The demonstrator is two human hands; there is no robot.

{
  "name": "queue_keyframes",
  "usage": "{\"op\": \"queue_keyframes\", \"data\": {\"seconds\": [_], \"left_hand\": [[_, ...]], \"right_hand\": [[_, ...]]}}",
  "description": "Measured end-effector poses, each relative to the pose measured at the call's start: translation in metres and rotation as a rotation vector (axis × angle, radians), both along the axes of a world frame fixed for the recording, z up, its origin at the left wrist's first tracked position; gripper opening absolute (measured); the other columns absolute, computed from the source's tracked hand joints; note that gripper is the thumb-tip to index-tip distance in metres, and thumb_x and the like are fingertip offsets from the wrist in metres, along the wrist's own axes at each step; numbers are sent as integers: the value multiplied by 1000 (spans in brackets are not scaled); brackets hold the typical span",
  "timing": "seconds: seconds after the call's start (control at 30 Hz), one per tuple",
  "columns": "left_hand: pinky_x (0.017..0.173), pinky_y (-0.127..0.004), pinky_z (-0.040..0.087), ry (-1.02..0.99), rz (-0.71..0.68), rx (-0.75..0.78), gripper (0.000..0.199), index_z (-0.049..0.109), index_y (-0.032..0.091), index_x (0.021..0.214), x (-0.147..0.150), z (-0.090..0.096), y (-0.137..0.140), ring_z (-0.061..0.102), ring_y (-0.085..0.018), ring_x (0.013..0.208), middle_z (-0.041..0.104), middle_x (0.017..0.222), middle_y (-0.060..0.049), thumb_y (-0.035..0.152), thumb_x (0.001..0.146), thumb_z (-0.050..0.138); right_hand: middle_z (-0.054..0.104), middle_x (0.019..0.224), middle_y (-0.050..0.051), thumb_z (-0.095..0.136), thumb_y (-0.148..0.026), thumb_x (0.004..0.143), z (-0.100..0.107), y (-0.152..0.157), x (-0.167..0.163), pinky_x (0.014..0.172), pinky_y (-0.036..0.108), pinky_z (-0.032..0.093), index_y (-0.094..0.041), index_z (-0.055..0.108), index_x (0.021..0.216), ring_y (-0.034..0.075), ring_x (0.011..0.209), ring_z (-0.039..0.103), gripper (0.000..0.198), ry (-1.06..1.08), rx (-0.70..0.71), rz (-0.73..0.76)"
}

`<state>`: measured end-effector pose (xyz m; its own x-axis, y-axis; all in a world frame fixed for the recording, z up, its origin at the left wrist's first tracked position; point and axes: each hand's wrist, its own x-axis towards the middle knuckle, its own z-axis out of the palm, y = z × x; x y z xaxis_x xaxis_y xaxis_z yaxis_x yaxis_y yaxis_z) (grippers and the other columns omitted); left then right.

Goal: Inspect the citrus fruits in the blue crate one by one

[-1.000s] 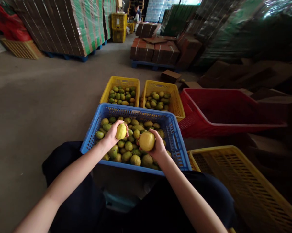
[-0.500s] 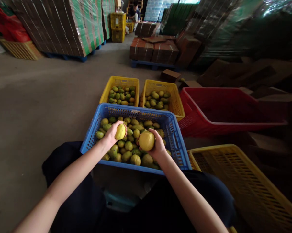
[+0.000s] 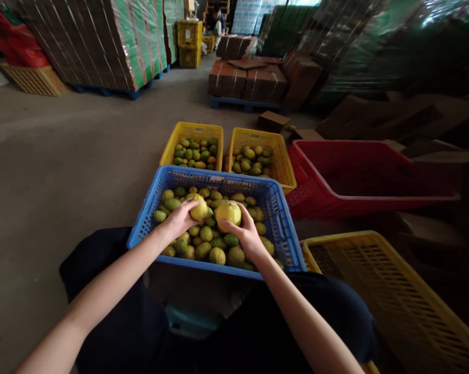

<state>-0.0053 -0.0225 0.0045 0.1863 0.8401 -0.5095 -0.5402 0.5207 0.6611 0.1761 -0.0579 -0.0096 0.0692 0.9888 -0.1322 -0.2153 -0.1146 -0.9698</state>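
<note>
My left hand (image 3: 182, 219) is closed round a yellow lemon (image 3: 198, 208), its thumb along the top. Beside it, my right hand (image 3: 248, 232) grips a larger, pale yellow lemon (image 3: 229, 212) from the right side. Both lemons are held a little apart, above the blue crate (image 3: 286, 224). Many yellow and green lemons (image 3: 217, 255) lie loose in that crate, which stands in front of my knees. The undersides of the held fruit, and some of my fingers, are hidden.
Two yellow crates (image 3: 197, 126) (image 3: 284, 163) with green and yellow lemons adjoin the blue crate's far side. A red crate (image 3: 390, 198) and another yellow crate (image 3: 375, 280) stand to the right. Stacked cartons (image 3: 246, 83) and a person (image 3: 218, 22) are farther back.
My right hand has moved up and left with its lemon, closer to my left hand. The left hand has shifted slightly right, and both lemons have turned in the fingers.
</note>
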Motion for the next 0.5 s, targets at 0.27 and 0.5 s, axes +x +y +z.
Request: {"op": "queue_keyframes", "data": {"seconds": [0.27, 0.5], "left_hand": [[102, -31, 45, 220, -74, 661, 44, 69, 21, 100, -9, 8, -9, 61, -21, 114, 70, 115, -4, 17, 61, 88], [99, -32, 47, 35, -120, 534, 46, 70, 19, 106, -1, 11, -6, 62, -23, 115, 71, 116, -6, 16, 63, 86]], "right_hand": [[64, 127, 4, 83, -19, 65, -3, -7, 1, 110, 41, 40, -28, 63, 122, 26, 120, 57, 62, -336, 401, -20], [63, 124, 4, 85, -28, 63, 0, -8, -2, 93, 38, 52, -27, 57, 124, 24, 106, 61, 67, -229, 301, -86]]}}
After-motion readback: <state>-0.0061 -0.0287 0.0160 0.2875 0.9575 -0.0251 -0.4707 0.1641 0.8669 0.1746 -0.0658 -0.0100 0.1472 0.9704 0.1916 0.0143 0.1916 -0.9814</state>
